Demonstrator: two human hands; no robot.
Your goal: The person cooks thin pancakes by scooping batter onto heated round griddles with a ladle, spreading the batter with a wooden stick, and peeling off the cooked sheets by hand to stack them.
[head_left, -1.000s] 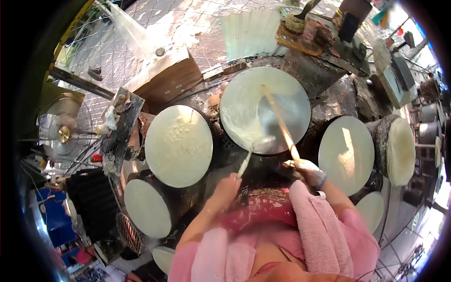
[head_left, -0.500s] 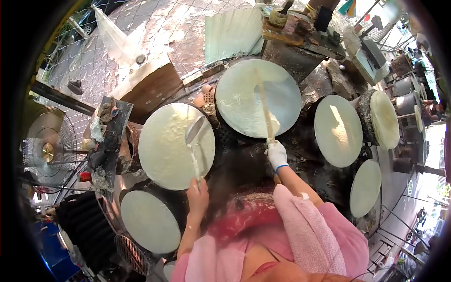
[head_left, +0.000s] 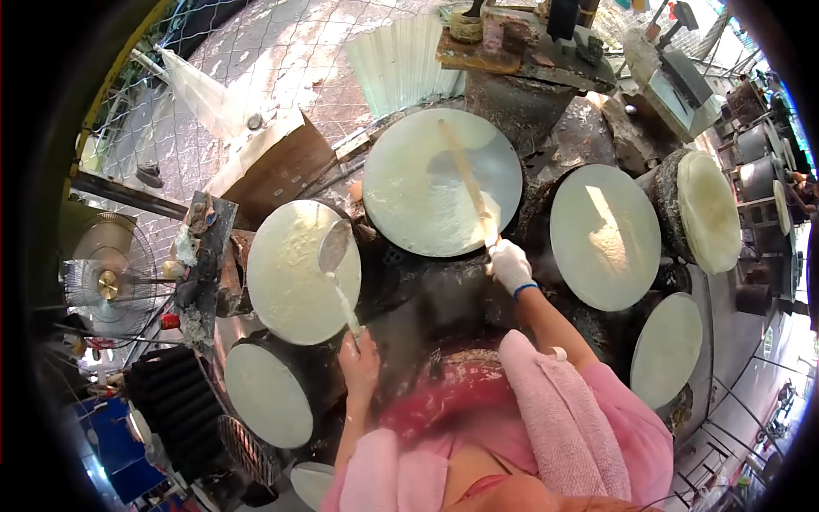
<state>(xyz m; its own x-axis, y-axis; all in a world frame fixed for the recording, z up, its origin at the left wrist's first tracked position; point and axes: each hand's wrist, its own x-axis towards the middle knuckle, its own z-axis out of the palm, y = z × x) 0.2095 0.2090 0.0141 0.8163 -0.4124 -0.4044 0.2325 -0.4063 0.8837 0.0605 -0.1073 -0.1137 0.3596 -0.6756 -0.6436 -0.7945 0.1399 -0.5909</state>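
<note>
Fingers of the left hand [head_left: 359,365] are curled shut round the handle of the ladle [head_left: 333,247], lower left of centre. Ladle bowl is over the left plate [head_left: 286,294], at its upper right part; can't tell if it touches. Pale, lumpy batter [head_left: 294,229] coats that plate.

Right hand [head_left: 512,266], in a white glove with a blue cuff, is closed round the near end of the wooden stick [head_left: 461,166], right of centre. Finger detail is too small to tell. Stick runs up and left across the top centre plate [head_left: 401,154], far tip near its upper edge. Pale coating on that plate's left and lower part, darker grey patch upper right. Hands are well apart.

More round plates: lower left plate [head_left: 267,395], small bottom plate [head_left: 313,485] partly hidden by the person, right plate [head_left: 589,264] with a bright light patch on it, lower right plate [head_left: 667,350]. Stack of round pale sheets [head_left: 710,213] at far right, just beside the right plate.

Fan [head_left: 108,284] at left edge. Brown box [head_left: 277,171] upper left. Jar [head_left: 466,27] on a cluttered board [head_left: 482,55], top of frame. Pink towel [head_left: 567,414] over the person's shoulder, lower right of centre.
</note>
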